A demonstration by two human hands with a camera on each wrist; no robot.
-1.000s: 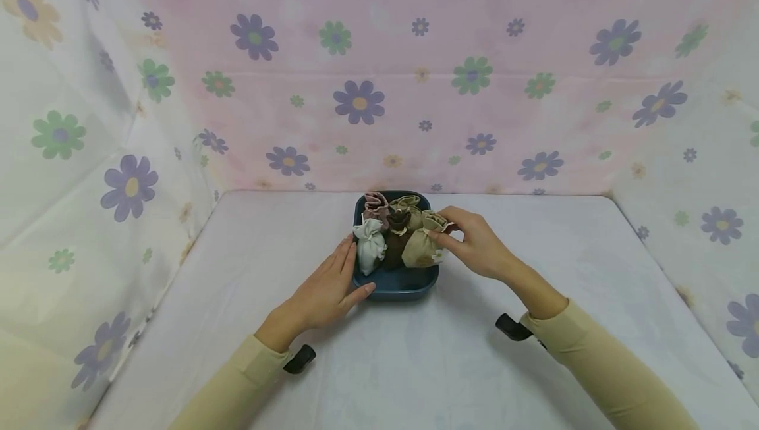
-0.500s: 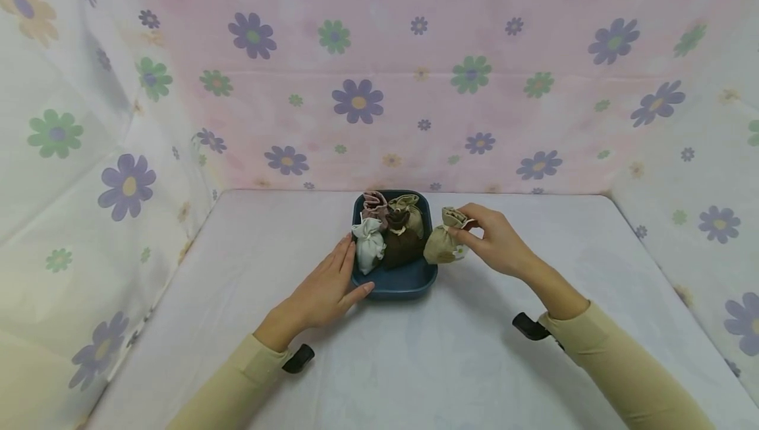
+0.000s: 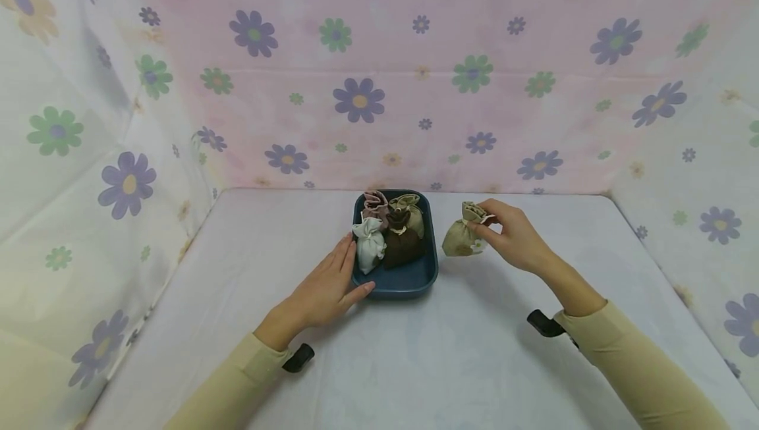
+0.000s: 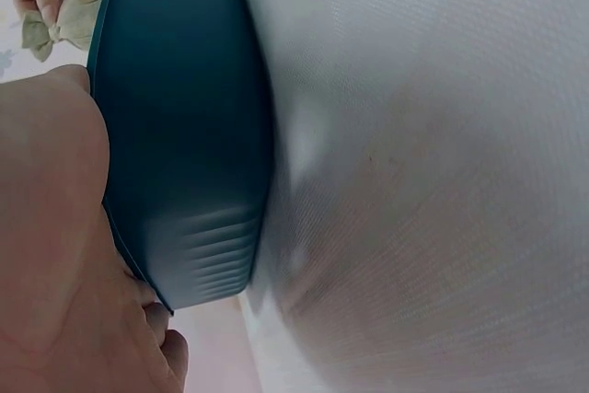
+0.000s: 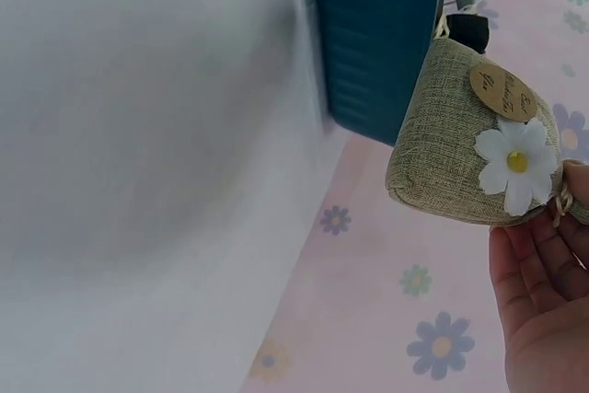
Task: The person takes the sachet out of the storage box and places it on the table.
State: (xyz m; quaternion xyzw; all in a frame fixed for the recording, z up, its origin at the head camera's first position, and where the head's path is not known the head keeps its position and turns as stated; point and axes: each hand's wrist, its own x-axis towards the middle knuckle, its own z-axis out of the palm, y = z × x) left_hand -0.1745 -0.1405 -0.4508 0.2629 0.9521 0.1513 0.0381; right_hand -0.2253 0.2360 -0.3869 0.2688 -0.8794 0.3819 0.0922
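My right hand (image 3: 517, 238) pinches a beige sachet (image 3: 459, 240) by its gathered neck, to the right of a dark blue tub (image 3: 404, 283). In the right wrist view the sachet (image 5: 451, 135) hangs above the table and carries a white cloth flower (image 5: 517, 161) and a round brown tag (image 5: 502, 92). My left hand (image 3: 320, 290) rests along the tub's left side, fingers straight and thumb over the near rim. Inside the tub stand a white sachet (image 3: 370, 249), a dark brown sachet (image 3: 404, 248), a mauve sachet (image 3: 376, 203) and an olive sachet (image 3: 414, 211).
The tub stands toward the back of a white-covered table (image 3: 403, 364). A flowered pink curtain (image 3: 415, 101) closes off the back, with pale flowered sheets at left (image 3: 89, 186) and right (image 3: 700, 173). The tub's near end shows bare floor.
My right hand has lifted the beige sachet out of the tub and carried it right, past the rim. My left hand has stayed at the tub's left side.
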